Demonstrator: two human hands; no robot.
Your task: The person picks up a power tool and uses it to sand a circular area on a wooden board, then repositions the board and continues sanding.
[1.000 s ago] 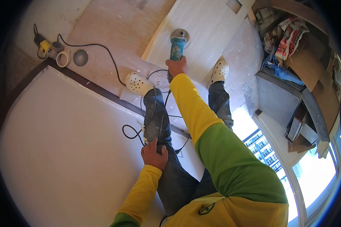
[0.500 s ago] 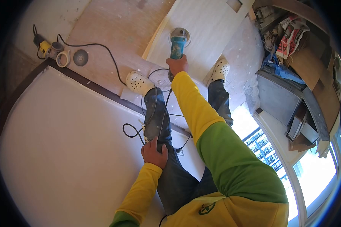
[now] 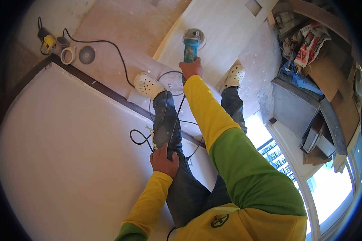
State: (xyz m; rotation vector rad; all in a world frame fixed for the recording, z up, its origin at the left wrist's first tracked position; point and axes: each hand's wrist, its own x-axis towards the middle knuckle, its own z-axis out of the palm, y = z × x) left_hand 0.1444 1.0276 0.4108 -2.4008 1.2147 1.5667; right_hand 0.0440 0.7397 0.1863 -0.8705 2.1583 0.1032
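My right hand (image 3: 193, 68) is wrapped round the rear body of a teal angle grinder (image 3: 191, 50), arm stretched far forward. The grinder's metal head and round disc lie over a pale wood panel (image 3: 221, 28). Its black cord runs back from the handle along my leg. On my left knee (image 3: 177, 160) rests my left hand (image 3: 165, 161), fingers spread over the dark trousers and holding nothing. A loop of black cable (image 3: 137, 137) hangs beside that leg.
At the left stand a yellow and black power tool (image 3: 49, 42), a tape roll (image 3: 67, 55) and a dark disc (image 3: 87, 55). Cords cross the floor near my cream clogs (image 3: 148, 85). Cardboard (image 3: 330, 72), bags and a grey box (image 3: 293, 104) are piled at the right, near a window.
The grinder and my right hand have shifted slightly right in view, with the grinder's head tilted a little differently on the panel. My left hand stays on the knee.
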